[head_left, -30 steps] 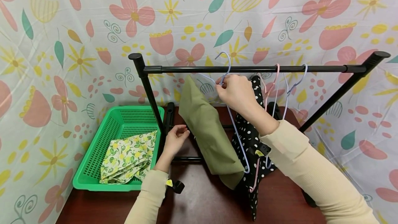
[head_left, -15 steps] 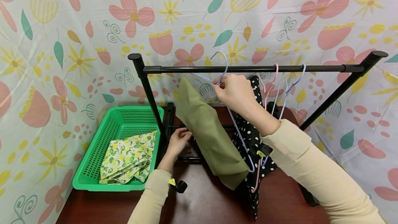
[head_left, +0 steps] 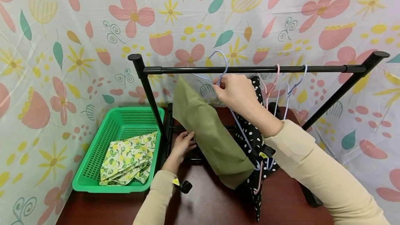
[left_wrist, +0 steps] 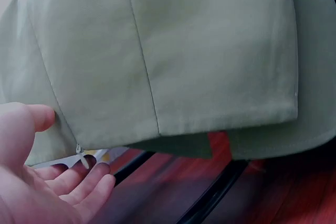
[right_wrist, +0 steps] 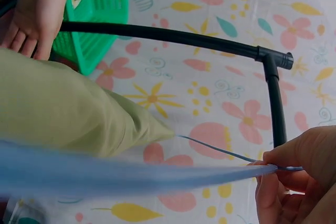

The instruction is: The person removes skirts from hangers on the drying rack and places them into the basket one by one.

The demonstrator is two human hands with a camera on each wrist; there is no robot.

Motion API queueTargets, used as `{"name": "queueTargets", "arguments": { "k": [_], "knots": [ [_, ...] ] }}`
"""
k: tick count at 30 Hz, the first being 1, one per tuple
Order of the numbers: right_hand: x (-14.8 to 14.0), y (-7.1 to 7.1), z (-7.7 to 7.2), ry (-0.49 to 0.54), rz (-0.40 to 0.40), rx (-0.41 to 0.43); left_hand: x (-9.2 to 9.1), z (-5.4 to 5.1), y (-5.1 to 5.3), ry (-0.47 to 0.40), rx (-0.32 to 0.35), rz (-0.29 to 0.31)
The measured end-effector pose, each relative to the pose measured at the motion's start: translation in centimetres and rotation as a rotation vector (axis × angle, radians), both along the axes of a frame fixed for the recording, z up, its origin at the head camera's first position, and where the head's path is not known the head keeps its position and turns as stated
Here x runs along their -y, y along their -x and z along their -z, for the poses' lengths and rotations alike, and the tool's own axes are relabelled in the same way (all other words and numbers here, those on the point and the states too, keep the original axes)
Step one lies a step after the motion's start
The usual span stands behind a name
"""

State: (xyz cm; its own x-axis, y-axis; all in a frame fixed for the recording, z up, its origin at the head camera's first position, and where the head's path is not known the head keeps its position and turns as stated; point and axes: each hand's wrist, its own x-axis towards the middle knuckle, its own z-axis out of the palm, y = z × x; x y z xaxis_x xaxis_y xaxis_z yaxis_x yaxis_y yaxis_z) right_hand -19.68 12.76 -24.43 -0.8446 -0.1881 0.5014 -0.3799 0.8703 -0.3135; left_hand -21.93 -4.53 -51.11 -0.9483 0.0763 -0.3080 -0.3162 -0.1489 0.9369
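An olive green garment [head_left: 209,131] hangs aslant on a lavender hanger [head_left: 223,57], one end higher at the left. My right hand [head_left: 235,91] pinches the hanger just below its hook, in front of the rack's bar [head_left: 187,69]. The hook stands above the bar, its tip free at the left. Beside the garment's lower left edge is my left hand [head_left: 182,146]. In the left wrist view, its thumb is at the cloth and its loose fingers [left_wrist: 89,184] lie below the hem, near a small zipper pull [left_wrist: 83,160]. Whether the thumb presses the cloth, I cannot tell.
A black polka-dot garment [head_left: 245,129] hangs close on the right, among a pink hanger [head_left: 278,74] and another lavender hanger [head_left: 301,79]. A green basket [head_left: 104,188] with a lemon-print cloth [head_left: 129,159] stands left of the rack's post [head_left: 150,93].
My left hand has moved right to the garment's edge. The hook has shifted slightly left, and the garment's upper end has swung left. My right hand keeps its pinch on the hanger.
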Motion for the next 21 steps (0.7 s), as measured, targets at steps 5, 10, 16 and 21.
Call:
{"name": "queueTargets", "arguments": {
  "k": [5, 10, 16, 21],
  "knots": [
    [0.03, 0.05, 0.0, -0.008, 0.004, 0.001, -0.38, 0.17, 0.11, -0.103, 0.039, 0.002],
    [0.05, 0.04, -0.2, -0.017, 0.012, 0.008, -0.67, -0.22, 0.02, -0.181, 0.081, 0.022],
    [0.03, 0.05, -0.29, -0.015, 0.021, 0.016, -0.97, 0.17, 0.11, -0.252, 0.099, 0.036],
    [-0.25, 0.14, -0.18, -0.008, 0.032, 0.021, -0.59, 0.22, -0.02, -0.238, 0.099, 0.019]
  ]
}}
